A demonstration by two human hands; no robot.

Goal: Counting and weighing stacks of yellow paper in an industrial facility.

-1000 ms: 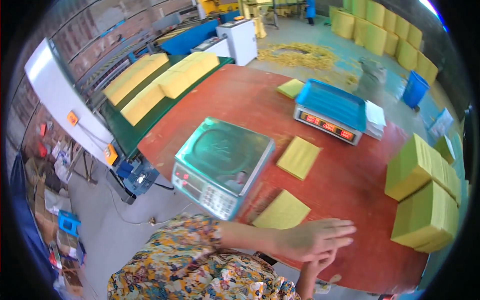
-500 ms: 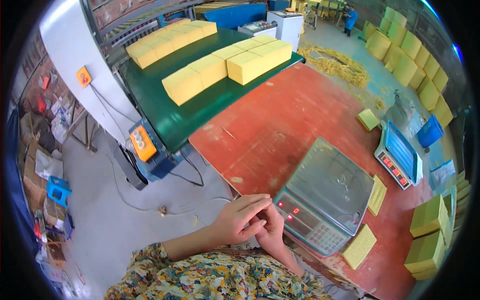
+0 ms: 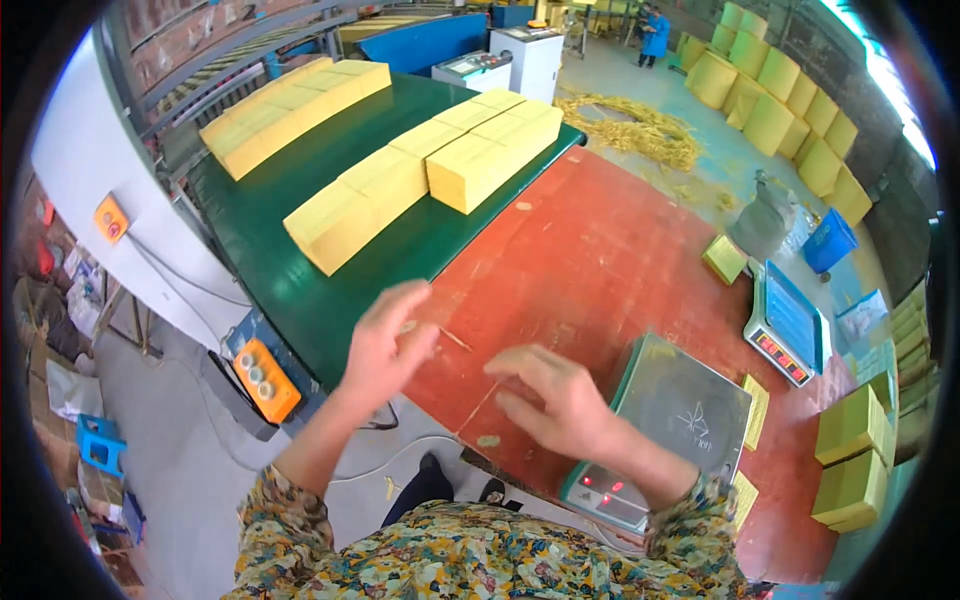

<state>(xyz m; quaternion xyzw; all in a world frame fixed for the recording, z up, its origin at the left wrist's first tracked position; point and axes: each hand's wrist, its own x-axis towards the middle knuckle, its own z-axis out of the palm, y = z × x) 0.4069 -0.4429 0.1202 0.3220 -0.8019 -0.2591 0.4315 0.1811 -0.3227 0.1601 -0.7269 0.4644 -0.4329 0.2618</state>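
My left hand [image 3: 392, 335] is raised over the near edge of the red tabletop [image 3: 560, 262], fingers apart and holding nothing. To its right, my right hand [image 3: 553, 393] hovers above the same tabletop with its fingers parted and slightly bent, also holding nothing. Beneath my right forearm sits a weighing scale [image 3: 690, 400] with a flat grey pan and a lit red display. Beyond my left hand, long rows of yellow paper-like blocks [image 3: 360, 200] rest on a green conveyor belt [image 3: 270, 270]. A yellow block pair [image 3: 495, 150] stands beside that row.
A second scale [image 3: 788, 325] with a blue tray stands at the right. Yellow stacks [image 3: 850, 460] sit at the right edge. An orange control box [image 3: 265, 380] is left of the table. Far off are yellow scraps [image 3: 630, 130] and a person in blue [image 3: 653, 38].
My hands were together near the scale; they have separated and reached forward, the left toward the belt, the right over the tabletop. The view has shifted too.
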